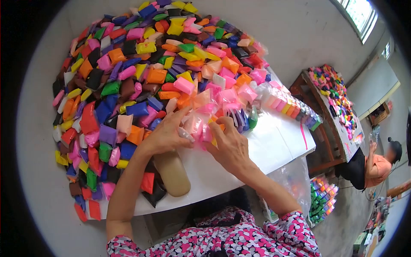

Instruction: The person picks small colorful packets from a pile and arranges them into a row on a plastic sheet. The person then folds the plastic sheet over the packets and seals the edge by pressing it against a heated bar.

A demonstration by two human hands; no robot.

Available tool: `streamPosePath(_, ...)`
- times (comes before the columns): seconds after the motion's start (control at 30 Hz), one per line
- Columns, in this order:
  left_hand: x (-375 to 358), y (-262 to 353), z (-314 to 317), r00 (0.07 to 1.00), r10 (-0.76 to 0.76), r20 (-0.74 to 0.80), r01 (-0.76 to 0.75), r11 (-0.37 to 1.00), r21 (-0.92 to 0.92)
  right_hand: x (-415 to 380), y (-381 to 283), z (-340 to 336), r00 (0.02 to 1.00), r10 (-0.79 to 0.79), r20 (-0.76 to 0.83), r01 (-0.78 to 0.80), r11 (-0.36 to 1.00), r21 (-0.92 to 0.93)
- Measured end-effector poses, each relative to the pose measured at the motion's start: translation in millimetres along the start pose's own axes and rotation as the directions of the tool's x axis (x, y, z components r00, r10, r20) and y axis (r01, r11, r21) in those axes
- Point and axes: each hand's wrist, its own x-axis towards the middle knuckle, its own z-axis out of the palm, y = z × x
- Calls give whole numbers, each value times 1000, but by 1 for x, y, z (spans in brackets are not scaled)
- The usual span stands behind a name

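Both hands are at the near edge of a big heap of small coloured packets (128, 81) on a white-covered table (274, 141). My left hand (165, 132) is curled with a small whitish packet between its fingers, beside clear-wrapped pink packets (195, 124). My right hand (229, 143) has bent fingers at the right side of those pink packets, touching an orange-yellow piece; its fingertips are partly hidden. A tan oblong object (172, 173) lies below my left hand. Blue and green packets (246, 120) stand just beyond my right hand.
A row of packets in clear wrap (287, 105) lies at the table's right. Farther right, a second table (338, 111) bears more packets. A seated person (379, 169) is beyond it. A clear bag (291, 180) and bundled packets (323, 199) are below the table edge.
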Motion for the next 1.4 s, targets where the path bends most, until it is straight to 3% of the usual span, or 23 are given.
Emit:
streamPosePath(0.13,3,1,-3,995,-48,88,47,999,13,0,-2,2,1000,-1,-7,1,1000,-3)
streamPosePath(0.23,3,-1,-2,995,-75,69,74,997,21,2,7,7,1000,4,-30,-5,999,-51)
streamPosePath(0.33,4,-5,-3,998,-8,66,2,997,82,1,9,4,998,-27,-50,21,993,-116)
streamPosePath(0.43,6,-11,-3,991,-63,118,75,993,-94,-3,13,6,988,-140,-64,129,981,-144)
streamPosePath(0.63,-1,-3,-17,970,35,241,39,954,-297,-7,12,2,976,-199,-85,168,944,-282)
streamPosePath(0.73,-6,-13,-20,990,117,84,-89,957,-277,-7,10,2,977,-200,-70,170,938,-303)
streamPosePath(0.83,-12,-7,-18,999,4,42,0,995,-96,-6,5,-1,978,-192,-85,157,938,-311)
streamPosePath(0.93,-12,-14,-15,997,71,-11,-71,996,-60,-11,-8,-5,964,-232,-129,193,946,-259)
streamPosePath(1.03,-12,-13,-11,990,106,-93,-107,994,-6,-14,-26,4,980,-157,-124,148,986,-80)
streamPosePath(1.13,-13,-12,-6,983,124,-136,-119,992,43,-10,-33,19,996,-66,-60,60,994,-89)
streamPosePath(1.4,-10,-22,3,972,112,-208,-145,977,-155,-8,-57,31,978,193,-73,-196,980,-27)
